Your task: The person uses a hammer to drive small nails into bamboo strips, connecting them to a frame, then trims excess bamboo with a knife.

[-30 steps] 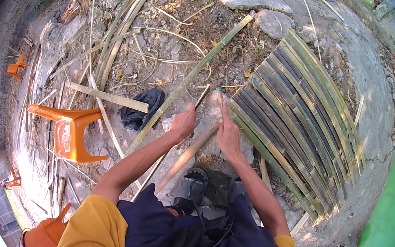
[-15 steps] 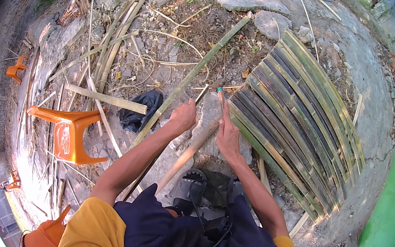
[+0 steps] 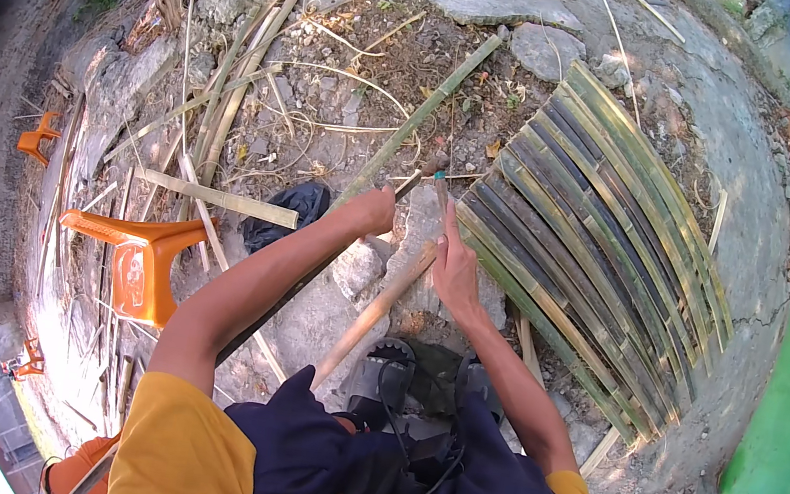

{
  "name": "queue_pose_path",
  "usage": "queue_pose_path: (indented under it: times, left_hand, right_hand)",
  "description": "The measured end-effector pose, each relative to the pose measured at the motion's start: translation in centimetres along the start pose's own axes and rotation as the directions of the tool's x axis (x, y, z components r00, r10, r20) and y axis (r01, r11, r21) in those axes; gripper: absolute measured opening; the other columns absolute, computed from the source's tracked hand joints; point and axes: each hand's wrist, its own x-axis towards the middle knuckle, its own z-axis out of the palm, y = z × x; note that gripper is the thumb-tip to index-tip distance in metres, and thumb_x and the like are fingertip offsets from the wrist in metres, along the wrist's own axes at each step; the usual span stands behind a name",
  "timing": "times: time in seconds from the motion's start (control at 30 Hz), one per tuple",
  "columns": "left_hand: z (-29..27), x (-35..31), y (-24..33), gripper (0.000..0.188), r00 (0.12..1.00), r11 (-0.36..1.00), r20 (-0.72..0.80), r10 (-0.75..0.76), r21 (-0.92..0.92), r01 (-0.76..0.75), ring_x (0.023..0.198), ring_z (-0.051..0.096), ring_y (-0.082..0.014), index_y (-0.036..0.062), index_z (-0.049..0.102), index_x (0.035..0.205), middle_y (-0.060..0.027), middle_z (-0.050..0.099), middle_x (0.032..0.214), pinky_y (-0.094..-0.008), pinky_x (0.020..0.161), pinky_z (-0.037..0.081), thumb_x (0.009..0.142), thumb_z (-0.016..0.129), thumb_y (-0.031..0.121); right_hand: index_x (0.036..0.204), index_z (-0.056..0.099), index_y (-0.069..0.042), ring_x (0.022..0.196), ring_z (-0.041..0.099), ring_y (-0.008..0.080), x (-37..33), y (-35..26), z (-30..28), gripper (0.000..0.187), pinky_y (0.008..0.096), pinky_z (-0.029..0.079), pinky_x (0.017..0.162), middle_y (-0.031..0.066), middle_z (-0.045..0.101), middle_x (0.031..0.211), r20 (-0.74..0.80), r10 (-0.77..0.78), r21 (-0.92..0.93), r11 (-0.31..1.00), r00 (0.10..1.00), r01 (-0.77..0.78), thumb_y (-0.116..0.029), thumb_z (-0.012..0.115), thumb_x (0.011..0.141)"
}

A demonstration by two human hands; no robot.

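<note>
My left hand is closed round a long, narrow, dark bamboo strip. The strip slants under my left forearm, and its upper end shows just beyond my fist. To the right, my right hand grips a wooden-handled tool with a teal band, the forefinger stretched along the handle. Its working end lies close to the strip's tip; its shape is too small to make out. Below and between my hands a thick, smooth wooden pole rests slantwise, its upper end by my right hand.
Many split bamboo slats lie side by side at the right. A green bamboo length slants ahead. A black plastic bag, a pale bamboo piece and an orange plastic stool are at the left. My sandalled feet are below.
My left hand has moved slightly forward and right, and its elbow has swung out to the left. The strip's near end has shifted left with it. My right hand has barely moved.
</note>
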Motion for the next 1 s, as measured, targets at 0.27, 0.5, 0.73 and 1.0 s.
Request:
queue_pose_path:
  times: [0.27,0.5,0.73,1.0]
  left_hand:
    - [-2.2,-0.5,1.1,0.037,0.996,0.999,0.086,0.003,0.053,-0.007,0.077,0.073,-0.0436,-0.0131,0.043,0.126,-0.0356,0.066,0.108,-0.0484,0.054,0.063,0.092,0.05,-0.002]
    - [-2.5,-0.4,1.5,0.039,0.994,0.991,0.101,0.043,0.123,-0.055,0.076,0.073,-0.0424,-0.0136,0.041,0.129,-0.0348,0.065,0.108,-0.0467,0.052,0.063,0.092,0.05,-0.003]
    - [-3.0,0.1,2.0,0.039,0.986,0.995,0.153,-0.063,0.087,0.05,0.07,0.074,-0.0391,-0.014,0.043,0.129,-0.0331,0.068,0.101,-0.048,0.052,0.06,0.093,0.05,-0.002]
    - [-3.9,-0.2,1.6,0.036,0.976,0.994,0.21,-0.06,0.104,0.039,0.074,0.075,-0.0389,-0.0151,0.046,0.127,-0.0308,0.07,0.099,-0.049,0.056,0.061,0.095,0.05,0.001]
  right_hand:
    - [0.166,0.016,-0.011,0.071,0.061,0.0491,-0.2,1.5,0.6,0.076,0.057,0.043,0.069,0.0308,0.062,0.081,-0.039,-0.031,-0.011,0.999,0.999,0.031,0.0,0.05,0.098]
    - [0.166,0.016,-0.012,0.071,0.061,0.049,0.0,1.8,0.3,0.078,0.0571,0.043,0.068,0.0299,0.063,0.081,-0.03,-0.014,-0.051,0.999,0.999,0.012,0.0,0.051,0.097]
    - [0.166,0.015,-0.012,0.069,0.061,0.0466,-0.2,2.0,1.0,0.079,0.0563,0.044,0.067,0.0276,0.064,0.081,-0.038,-0.059,-0.085,0.995,0.998,0.056,0.0,0.052,0.097]
    - [0.166,0.014,-0.011,0.066,0.061,0.0445,0.2,0.0,-0.2,0.078,0.0532,0.045,0.066,0.0284,0.063,0.079,-0.029,0.05,-0.017,0.999,0.998,-0.051,0.0,0.051,0.099]
